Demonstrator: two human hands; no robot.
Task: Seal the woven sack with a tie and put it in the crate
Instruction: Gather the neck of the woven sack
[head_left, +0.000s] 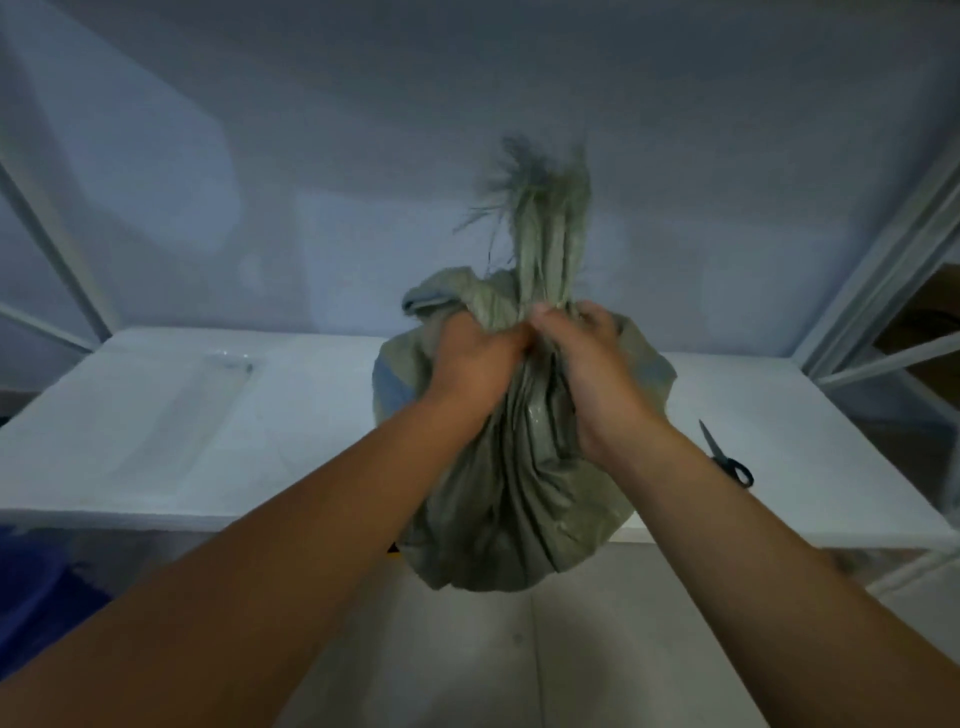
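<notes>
A grey-green woven sack (511, 499) bulges full and hangs over the front edge of the white table (156, 426). Its mouth is bunched into a neck, and the frayed top (545, 218) stands upright above my hands. My left hand (475, 358) and my right hand (587, 358) clutch the gathered neck side by side, thumbs almost touching. I see no tie and no crate in view.
Black scissors (724, 454) lie on the table to the right of the sack, close to my right forearm. A clear plastic sheet or bag (228, 364) lies flat at the table's left. Metal frame legs stand at both sides. Something blue (36, 587) sits low on the left.
</notes>
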